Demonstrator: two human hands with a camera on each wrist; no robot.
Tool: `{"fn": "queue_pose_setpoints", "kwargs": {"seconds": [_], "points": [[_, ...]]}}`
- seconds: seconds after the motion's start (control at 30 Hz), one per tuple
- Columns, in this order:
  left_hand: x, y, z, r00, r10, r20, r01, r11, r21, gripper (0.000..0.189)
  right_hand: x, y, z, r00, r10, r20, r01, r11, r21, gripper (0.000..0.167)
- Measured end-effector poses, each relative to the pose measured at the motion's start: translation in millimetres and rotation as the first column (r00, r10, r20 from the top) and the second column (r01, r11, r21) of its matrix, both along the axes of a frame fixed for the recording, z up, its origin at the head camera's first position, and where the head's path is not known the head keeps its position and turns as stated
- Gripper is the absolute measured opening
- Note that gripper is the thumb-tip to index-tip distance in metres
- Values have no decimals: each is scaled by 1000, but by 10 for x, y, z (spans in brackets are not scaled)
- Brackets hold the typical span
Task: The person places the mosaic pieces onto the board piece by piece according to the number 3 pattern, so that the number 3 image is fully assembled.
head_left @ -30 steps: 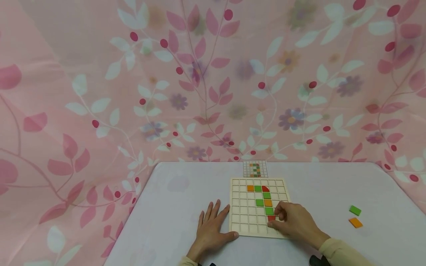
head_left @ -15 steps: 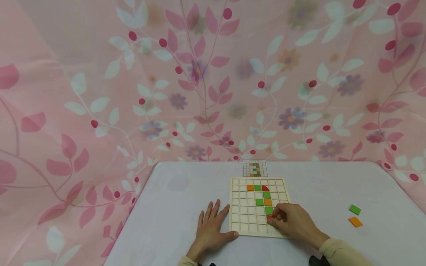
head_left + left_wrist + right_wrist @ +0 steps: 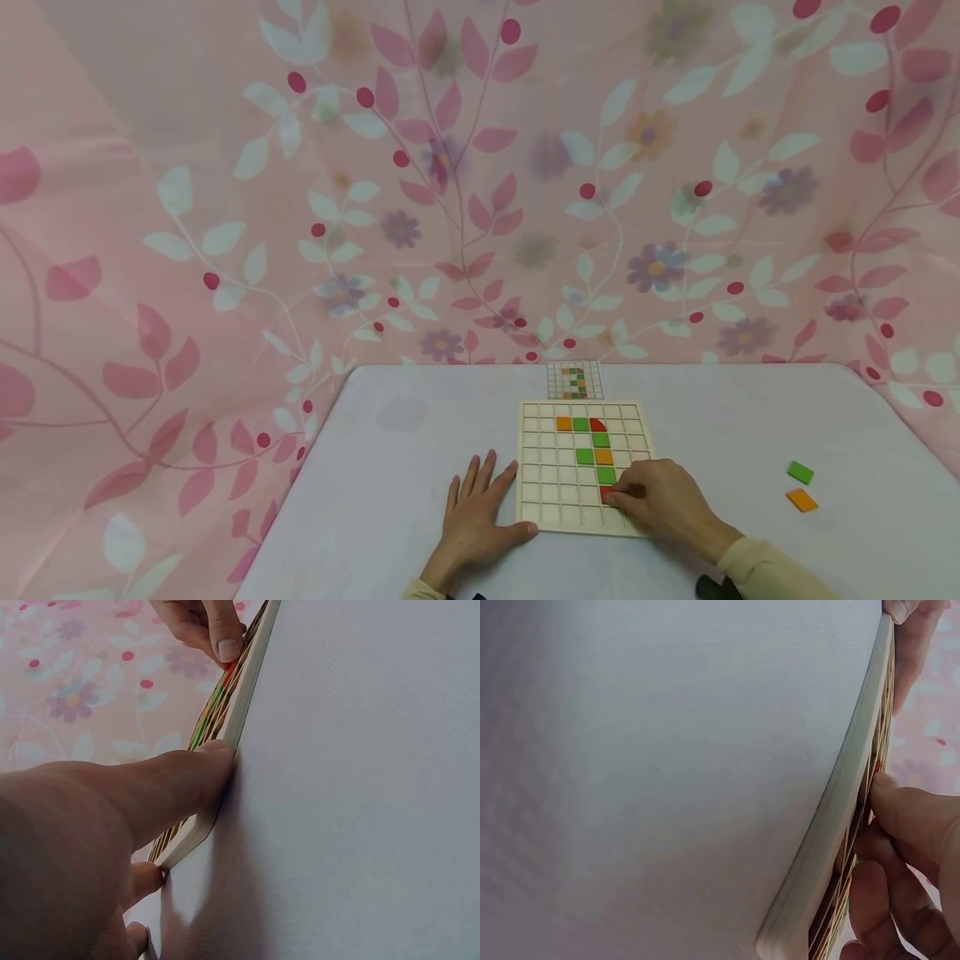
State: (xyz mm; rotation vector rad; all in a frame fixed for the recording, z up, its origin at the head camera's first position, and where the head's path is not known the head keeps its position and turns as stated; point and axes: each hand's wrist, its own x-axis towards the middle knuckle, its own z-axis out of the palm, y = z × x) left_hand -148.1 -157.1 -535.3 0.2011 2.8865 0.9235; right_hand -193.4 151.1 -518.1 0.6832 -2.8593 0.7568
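A square wooden grid board (image 3: 551, 493) lies on the white-covered table. Orange, green and red tiles sit in its cells, among them a red quarter-round one (image 3: 597, 425). At the lower part of the tile column, below a green tile (image 3: 606, 475), my right hand (image 3: 671, 502) holds a red tile (image 3: 605, 493) with thumb and forefinger, partly covering it. The left wrist view shows that thumb tip right over the red tile (image 3: 230, 671). My left hand (image 3: 478, 527) is spread at the board's left side, its thumb on the near left corner.
Behind the board a small printed card (image 3: 574, 382) shows a similar coloured grid pattern. To the right lie a loose green tile (image 3: 800, 472) and a loose orange tile (image 3: 802, 500). A floral pink cloth (image 3: 480, 208) hangs behind the table.
The red tile has shifted slightly left, in line with the tiles above it. My right fingers have moved a little with it; my left hand stays in place.
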Motion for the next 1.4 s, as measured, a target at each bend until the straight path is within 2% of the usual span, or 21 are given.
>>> {"fn": "queue_pose_setpoints", "kwargs": {"seconds": [0.37, 0.7, 0.83, 0.97, 1.07, 1.23, 1.4], "points": [[1, 5, -7, 1000, -10, -22, 10, 1000, -1, 94, -3, 19, -4, 1000, -3, -1, 3, 1000, -18, 10], [3, 8, -2, 1000, -9, -15, 10, 1000, 10, 95, 20, 84, 9, 1000, -11, 11, 12, 999, -37, 8], [0, 3, -10, 1000, -10, -16, 10, 1000, 6, 94, 20, 169, 64, 998, -49, 41, 50, 999, -15, 6], [4, -4, -17, 1000, -7, -15, 7, 1000, 11, 94, -5, 301, 110, 990, -116, 79, 114, 993, 34, 7], [9, -12, -35, 1000, -7, -27, 7, 1000, 27, 94, -35, 449, 137, 987, -144, 77, 139, 988, 62, 10], [9, -11, -54, 999, -9, -50, 11, 999, 34, 92, -73, 804, 202, 985, -170, 20, 167, 980, 104, 13], [6, -12, -19, 1000, -5, -20, 6, 1000, 15, 93, -96, 1217, 268, 981, -188, -35, 191, 974, 119, 14]]}}
